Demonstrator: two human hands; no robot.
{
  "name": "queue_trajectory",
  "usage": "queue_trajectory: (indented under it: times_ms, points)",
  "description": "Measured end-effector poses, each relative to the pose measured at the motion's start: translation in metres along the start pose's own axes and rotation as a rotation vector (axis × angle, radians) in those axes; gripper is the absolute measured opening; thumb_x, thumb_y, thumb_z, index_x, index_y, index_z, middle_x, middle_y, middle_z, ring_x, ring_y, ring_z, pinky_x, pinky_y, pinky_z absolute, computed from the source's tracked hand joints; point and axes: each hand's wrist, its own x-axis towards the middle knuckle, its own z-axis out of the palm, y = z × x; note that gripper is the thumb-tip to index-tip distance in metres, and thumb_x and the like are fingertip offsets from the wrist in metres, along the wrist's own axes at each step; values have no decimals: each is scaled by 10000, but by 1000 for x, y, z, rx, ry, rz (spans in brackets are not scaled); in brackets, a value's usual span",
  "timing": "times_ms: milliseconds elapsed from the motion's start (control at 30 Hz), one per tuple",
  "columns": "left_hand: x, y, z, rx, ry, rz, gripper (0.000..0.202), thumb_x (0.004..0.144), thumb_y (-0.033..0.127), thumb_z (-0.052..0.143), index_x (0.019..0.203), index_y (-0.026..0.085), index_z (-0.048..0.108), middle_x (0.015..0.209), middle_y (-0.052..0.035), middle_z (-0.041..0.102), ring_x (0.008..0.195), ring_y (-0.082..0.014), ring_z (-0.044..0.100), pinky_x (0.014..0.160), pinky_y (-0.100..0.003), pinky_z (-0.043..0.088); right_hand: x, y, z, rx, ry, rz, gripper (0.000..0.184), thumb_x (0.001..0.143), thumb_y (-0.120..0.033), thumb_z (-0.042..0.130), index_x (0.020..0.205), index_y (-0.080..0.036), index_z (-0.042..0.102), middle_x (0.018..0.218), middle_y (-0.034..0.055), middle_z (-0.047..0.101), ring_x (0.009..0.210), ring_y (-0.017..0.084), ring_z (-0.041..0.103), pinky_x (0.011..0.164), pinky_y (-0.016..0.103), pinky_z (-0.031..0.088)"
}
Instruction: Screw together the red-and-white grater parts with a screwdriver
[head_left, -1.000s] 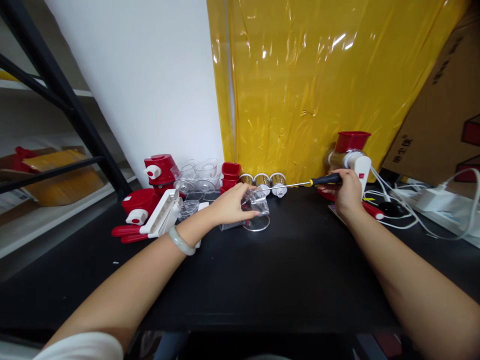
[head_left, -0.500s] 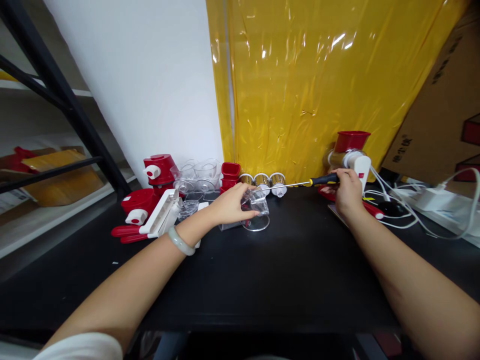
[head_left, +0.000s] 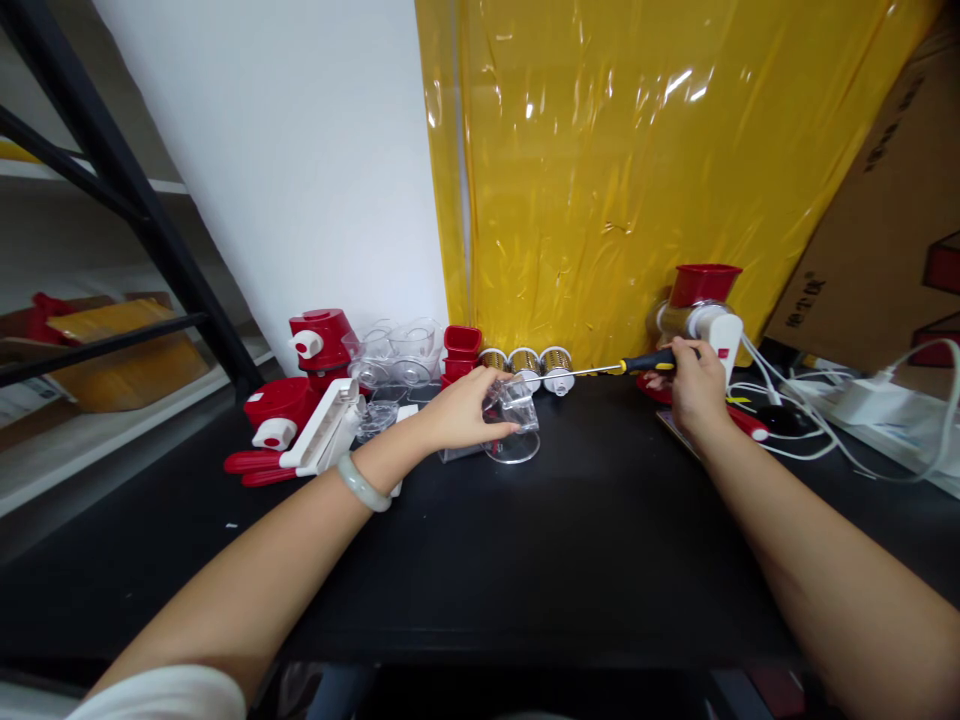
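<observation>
My left hand (head_left: 472, 408) grips a clear plastic part (head_left: 519, 405) with a round rim that rests on the black tabletop. In my right hand (head_left: 699, 385) is a screwdriver (head_left: 646, 360) with a black and yellow handle, held level. Its long shaft points left and the tip meets the clear part, though the exact contact is too small to make out. Behind the shaft lie several metal grater drums (head_left: 556, 368) with white ends. An assembled rotary grater (head_left: 705, 300) with a red hopper stands just beyond my right hand.
At the left are red grater bodies (head_left: 279, 405), white handle arms (head_left: 324, 430) and clear plastic housings (head_left: 409, 350). Red hoppers (head_left: 460, 350) stand by the yellow curtain (head_left: 622, 180). White cables and a power strip (head_left: 862, 398) lie at the right, before a cardboard box (head_left: 840, 200).
Both hands, the screwdriver and the clear part keep nearly the same positions. The whole view has shifted very slightly.
</observation>
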Motion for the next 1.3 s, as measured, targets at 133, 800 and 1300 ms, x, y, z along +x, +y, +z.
queue_trajectory:
  times_ms: [133,800,1300]
  points:
    - [0,1,0,-6,6,-4,640,730,436,760,1278,188,542,1225,-131,624,1119,-300,624,968,-464,503,0,1,0,-19,0,-6,266,797,-459,684,807,-231,547,607,-34,614,359,107,531,281,212,411]
    - [0,-1,0,-9,-4,3,648,743,456,746,1288,181,531,1241,-135,619,1136,-292,616,981,-459,497,-3,-2,2,-25,22,21,233,801,-431,665,798,-231,545,583,-52,614,318,96,497,276,214,424]
    - [0,0,-1,3,-13,-9,660,747,453,748,1301,178,521,1226,-135,610,1120,-293,618,962,-446,507,-3,-1,2,-42,19,25,298,815,-482,679,825,-220,538,539,-51,582,335,107,514,287,203,409]
